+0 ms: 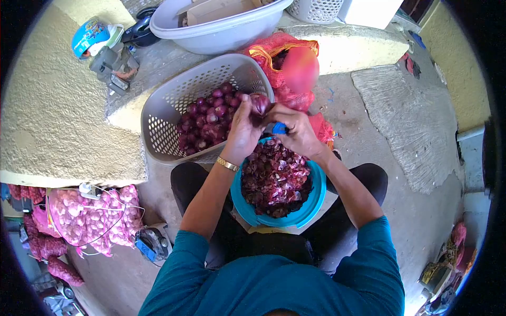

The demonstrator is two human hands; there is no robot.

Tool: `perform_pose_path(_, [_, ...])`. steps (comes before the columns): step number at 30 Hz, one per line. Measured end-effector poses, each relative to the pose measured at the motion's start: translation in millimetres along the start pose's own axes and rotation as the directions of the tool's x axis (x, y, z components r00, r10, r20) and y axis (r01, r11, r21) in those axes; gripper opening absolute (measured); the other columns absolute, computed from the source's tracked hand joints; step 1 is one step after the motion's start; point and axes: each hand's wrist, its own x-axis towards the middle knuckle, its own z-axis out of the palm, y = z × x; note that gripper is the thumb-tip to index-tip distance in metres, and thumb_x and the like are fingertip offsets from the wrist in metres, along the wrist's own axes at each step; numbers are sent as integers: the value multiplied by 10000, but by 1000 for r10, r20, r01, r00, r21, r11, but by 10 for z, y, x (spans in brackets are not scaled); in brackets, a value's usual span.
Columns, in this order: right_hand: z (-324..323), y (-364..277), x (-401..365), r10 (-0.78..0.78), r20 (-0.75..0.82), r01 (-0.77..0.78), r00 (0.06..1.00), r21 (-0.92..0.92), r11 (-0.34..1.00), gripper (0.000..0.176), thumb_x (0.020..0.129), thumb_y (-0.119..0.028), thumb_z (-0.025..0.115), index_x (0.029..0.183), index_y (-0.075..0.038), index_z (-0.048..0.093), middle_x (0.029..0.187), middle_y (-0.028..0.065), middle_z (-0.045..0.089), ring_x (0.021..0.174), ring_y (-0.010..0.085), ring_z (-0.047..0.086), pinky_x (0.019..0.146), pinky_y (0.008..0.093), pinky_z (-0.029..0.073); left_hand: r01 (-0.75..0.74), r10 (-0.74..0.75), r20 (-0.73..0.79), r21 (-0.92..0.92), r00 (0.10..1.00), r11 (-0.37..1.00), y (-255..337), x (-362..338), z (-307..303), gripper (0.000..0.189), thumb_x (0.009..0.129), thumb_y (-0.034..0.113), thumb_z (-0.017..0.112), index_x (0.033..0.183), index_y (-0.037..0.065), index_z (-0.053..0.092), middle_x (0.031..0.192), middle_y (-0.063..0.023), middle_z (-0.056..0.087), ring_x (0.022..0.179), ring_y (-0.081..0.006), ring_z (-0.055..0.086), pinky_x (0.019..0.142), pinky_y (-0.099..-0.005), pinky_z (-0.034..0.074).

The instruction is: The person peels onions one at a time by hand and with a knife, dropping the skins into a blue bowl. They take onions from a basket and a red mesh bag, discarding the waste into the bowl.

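My left hand (243,126), with a gold watch on the wrist, is closed on a red onion (260,104). My right hand (295,126) is closed on a small tool with a blue handle (277,128), held against the onion's lower side. The tool's blade is hidden, so its exact kind does not show. Below both hands a turquoise basin (317,197) holds a heap of dark red onion skins (276,181). To the left, a grey perforated basket (163,100) contains many smooth purple-red onions (211,116).
A red mesh sack (274,50) stands behind the basket. On the ledge are a pale tub (211,31), a white perforated basket (316,10) and a clear jar (113,63). A net sack of garlic (95,216) lies at the left beside a small dark device (153,245).
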Motion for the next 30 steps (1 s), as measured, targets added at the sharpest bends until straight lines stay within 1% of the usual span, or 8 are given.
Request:
perform_pose_path(4, [-56, -33, -109, 150, 263, -140, 953, -58, 988, 217, 673, 28, 676, 876, -31, 630, 851, 131, 614, 805, 335, 629, 672, 394, 496, -6, 7, -115, 8, 993, 1000, 173, 27, 37, 454, 1006, 456, 404, 1185, 63, 544, 1134, -80, 622, 1072, -217, 595, 1021, -412, 446])
perform_pose_path(12, [-214, -159, -62, 351, 363, -267, 863, -262, 927, 212, 754, -95, 707, 960, -74, 660, 801, 149, 665, 723, 357, 652, 645, 420, 513, -42, 44, -79, 33, 996, 999, 183, -6, 99, 439, 978, 421, 498, 1201, 43, 524, 1099, -81, 623, 1083, -215, 597, 1024, -466, 460])
perform_pose_path(18, [-196, -199, -30, 390, 100, -369, 915, -180, 912, 426, 788, -242, 776, 1104, -34, 580, 808, 154, 664, 737, 298, 674, 676, 383, 521, 38, -39, -158, -8, 987, 999, 139, 2, 26, 360, 982, 436, 498, 945, 86, 569, 977, -65, 633, 961, -189, 618, 869, -420, 546])
perform_pose_path(20, [-166, -209, 19, 227, -73, -233, 971, -93, 968, 581, 751, -261, 813, 1200, -35, 521, 822, 151, 662, 744, 256, 667, 674, 374, 515, 38, -25, -190, 63, 981, 997, 82, 3, 44, 364, 979, 454, 495, 910, 101, 550, 925, -47, 621, 919, -175, 612, 855, -413, 541])
perform_pose_path(22, [-125, -218, 42, 233, -110, -241, 966, -64, 968, 503, 766, -230, 805, 1165, -22, 579, 841, 144, 665, 739, 217, 656, 667, 346, 512, 37, -7, -219, 136, 976, 990, 26, 16, -10, 371, 976, 472, 493, 876, 116, 530, 873, -30, 609, 877, -160, 605, 841, -406, 536])
perform_pose_path(25, [-99, -160, 39, 370, -87, -376, 925, -57, 925, 353, 812, -191, 771, 1085, -7, 646, 833, 101, 684, 733, 150, 642, 669, 308, 512, 63, -60, -43, 74, 997, 995, -75, 33, -124, 409, 998, 468, 435, 1181, 117, 537, 1075, -48, 623, 958, -166, 618, 918, -372, 503])
perform_pose_path(29, [-178, -91, 89, 512, -120, -473, 851, 250, 845, 201, 869, -146, 721, 1000, 3, 690, 779, 18, 678, 704, 67, 578, 638, 273, 495, 120, -121, 79, 11, 990, 993, 25, -51, 222, 378, 1011, 367, 469, 1269, 91, 462, 1169, -60, 569, 1004, -167, 611, 967, -392, 488])
perform_pose_path(30, [-211, -76, 103, 506, -105, -449, 856, 332, 829, 187, 881, -138, 711, 1000, 5, 688, 762, -3, 670, 693, 54, 557, 621, 271, 488, 87, -101, 69, 188, 992, 978, 56, -94, 287, 364, 1003, 288, 498, 1289, 75, 427, 1191, -63, 546, 1022, -171, 604, 984, -397, 484])
